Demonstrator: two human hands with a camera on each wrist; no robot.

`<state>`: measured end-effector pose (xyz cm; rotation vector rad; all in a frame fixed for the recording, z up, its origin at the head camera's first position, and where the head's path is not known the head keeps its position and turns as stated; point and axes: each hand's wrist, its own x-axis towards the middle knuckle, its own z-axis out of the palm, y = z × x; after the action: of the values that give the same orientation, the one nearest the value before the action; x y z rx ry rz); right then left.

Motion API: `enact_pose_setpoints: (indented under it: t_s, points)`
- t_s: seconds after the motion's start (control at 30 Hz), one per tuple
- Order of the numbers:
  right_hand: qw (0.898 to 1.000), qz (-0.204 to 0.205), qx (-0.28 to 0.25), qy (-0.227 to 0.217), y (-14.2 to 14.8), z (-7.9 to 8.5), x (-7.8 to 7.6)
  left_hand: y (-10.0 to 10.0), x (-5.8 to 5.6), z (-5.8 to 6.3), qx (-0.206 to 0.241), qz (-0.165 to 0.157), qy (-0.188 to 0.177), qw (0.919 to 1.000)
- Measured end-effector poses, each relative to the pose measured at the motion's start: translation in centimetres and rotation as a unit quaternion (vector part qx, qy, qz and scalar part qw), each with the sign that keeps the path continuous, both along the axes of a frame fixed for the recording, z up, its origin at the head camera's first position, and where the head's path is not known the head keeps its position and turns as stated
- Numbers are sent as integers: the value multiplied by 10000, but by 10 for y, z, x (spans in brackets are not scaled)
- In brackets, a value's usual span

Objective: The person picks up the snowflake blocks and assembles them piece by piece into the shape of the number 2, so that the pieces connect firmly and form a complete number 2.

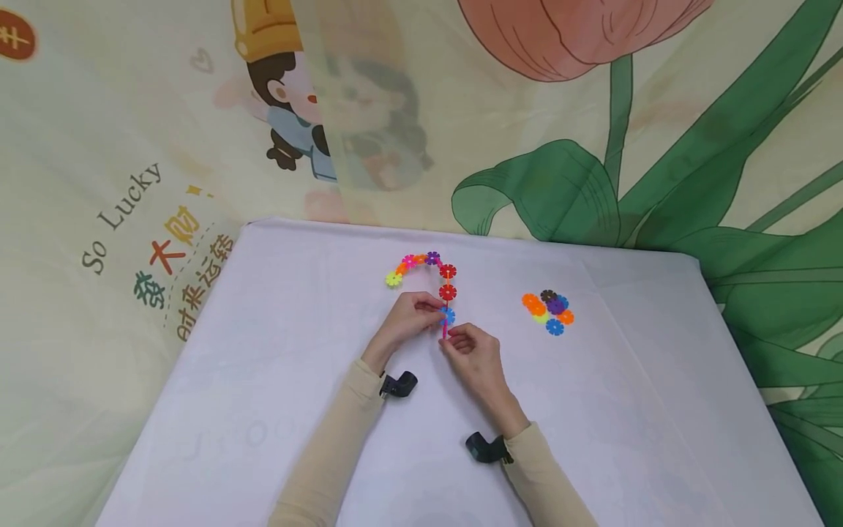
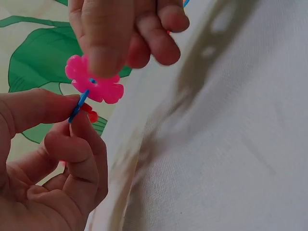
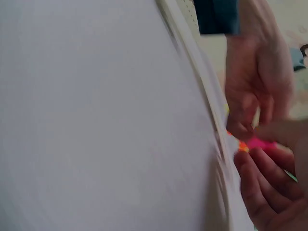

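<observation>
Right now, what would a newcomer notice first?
First, mid-picture in the head view, the curved chain of bright discs: the left hand pinches a blue disc, the right hand a pink one. Then the cluster of loose discs right of it on the white table, and the huge pink flower printed on the backdrop.

white-clothed table (image 1: 658, 410), printed backdrop (image 1: 421, 201) (large tulip (image 1: 579, 33))

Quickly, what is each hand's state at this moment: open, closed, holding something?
Left hand: closed, pinching a blue disc.
Right hand: closed, pinching a pink disc.
</observation>
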<state>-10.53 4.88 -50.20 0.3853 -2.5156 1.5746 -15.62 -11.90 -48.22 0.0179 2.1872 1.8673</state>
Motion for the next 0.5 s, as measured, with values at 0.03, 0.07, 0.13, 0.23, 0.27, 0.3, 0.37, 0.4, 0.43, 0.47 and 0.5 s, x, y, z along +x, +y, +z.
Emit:
enact_pose_setpoints:
  t_s: [0.03, 0.07, 0.13, 0.23, 0.27, 0.3, 0.37, 0.4, 0.43, 0.47, 0.5]
  points:
    - [9999, 46, 48, -139, 5, 1, -2, 0, 0, 0, -20, 33, -35, 10000]
    - [9995, 29, 139, -273, 11, 3, -4, 0, 0, 1, -52, 61, -83, 9999]
    - [9982, -244, 389, -378, 26, 6, -12, -1, -1, 1, -104, 93, -141, 9998]
    - [9890, -1132, 911, -274, 52, 10, -29, -2, -2, 2, -126, 135, -205, 9996]
    - [9827, -1431, 1155, -229, 61, 12, -35, -2, -2, 2, -145, 152, -222, 9995]
    - [9752, -1699, 1407, -167, 68, 13, -42, -2, -2, 2, -160, 176, -229, 9995]
    - [9611, -2030, 1859, -238, 81, 14, -55, -3, -2, 1, -194, 232, -307, 9991]
    - [9551, -2111, 2054, -323, 87, 14, -60, -3, -2, 2, -203, 250, -337, 9989]
    - [9497, -2139, 2241, -465, 91, 13, -65, -3, -2, 1, -207, 264, -377, 9987]
    - [9456, -2124, 2390, -595, 94, 13, -69, -3, -1, 1, -209, 274, -389, 9986]
    - [9420, -2103, 2516, -711, 96, 13, -71, -3, -1, 1, -187, 276, -411, 9986]
